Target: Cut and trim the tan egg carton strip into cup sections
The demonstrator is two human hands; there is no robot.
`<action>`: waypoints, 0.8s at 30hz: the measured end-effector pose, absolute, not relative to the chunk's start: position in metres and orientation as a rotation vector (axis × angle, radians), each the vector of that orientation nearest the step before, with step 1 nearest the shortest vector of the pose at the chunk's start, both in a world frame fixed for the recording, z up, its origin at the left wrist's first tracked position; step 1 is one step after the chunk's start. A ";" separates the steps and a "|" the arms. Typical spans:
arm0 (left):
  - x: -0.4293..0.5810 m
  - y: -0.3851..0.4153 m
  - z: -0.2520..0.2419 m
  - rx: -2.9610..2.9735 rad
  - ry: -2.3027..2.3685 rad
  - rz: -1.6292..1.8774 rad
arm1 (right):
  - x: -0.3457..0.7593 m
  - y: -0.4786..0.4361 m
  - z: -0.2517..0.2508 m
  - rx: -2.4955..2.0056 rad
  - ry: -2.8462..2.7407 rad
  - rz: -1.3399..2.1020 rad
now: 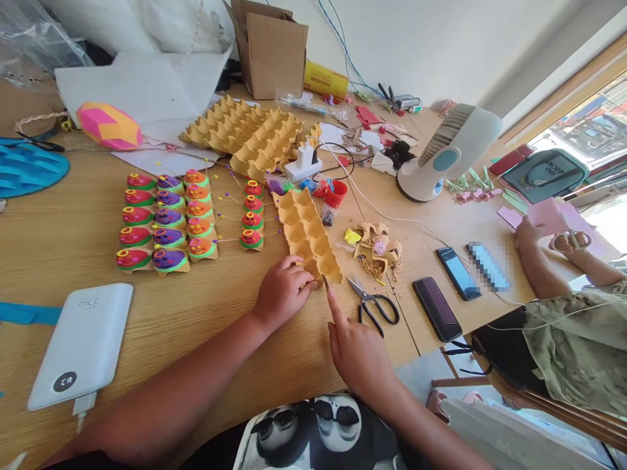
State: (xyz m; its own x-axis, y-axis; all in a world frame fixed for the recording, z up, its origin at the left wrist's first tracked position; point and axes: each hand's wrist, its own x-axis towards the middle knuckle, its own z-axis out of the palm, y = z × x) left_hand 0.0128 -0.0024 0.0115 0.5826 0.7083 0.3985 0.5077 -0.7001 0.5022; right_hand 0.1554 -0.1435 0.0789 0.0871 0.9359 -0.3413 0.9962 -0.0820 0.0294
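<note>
Left hand (284, 287) lies curled over the near end of a strip of egg carton (307, 234), fingers pressing it to the wooden table (63, 241). Right hand (355, 349) grips a slim blade (325, 282), index finger extended along it, the tip meeting the carton's near edge. The strip lies lengthwise at table centre, running away from the person. Just right of it lie black-handled scissors (375, 303); beyond these, carton scraps (375, 251) and two dark phones (445, 290). Left of the strip, painted carton figures (166, 222) stand in rows. A white power bank (81, 346) lies near left; a desk fan (448, 153) stands far right. Another person's arm (539, 267) rests at the right edge.
</note>
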 end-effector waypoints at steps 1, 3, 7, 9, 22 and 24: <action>0.013 -0.002 0.012 2.478 0.989 0.845 | 0.156 -0.145 0.080 2.110 1.938 -0.360; 0.013 -0.002 0.012 2.473 0.985 0.843 | 0.157 -0.144 0.081 2.108 1.937 -0.372; 0.013 -0.002 0.012 2.478 0.984 0.825 | 0.155 -0.130 0.077 2.149 1.929 -0.340; 0.012 -0.002 0.012 2.481 0.983 0.824 | 0.155 -0.131 0.076 2.158 1.930 -0.330; 0.012 -0.002 0.012 2.486 0.970 0.826 | 0.155 -0.130 0.074 2.116 1.912 -0.289; 0.013 -0.002 0.012 2.480 0.973 0.835 | 0.156 -0.138 0.074 2.098 1.935 -0.295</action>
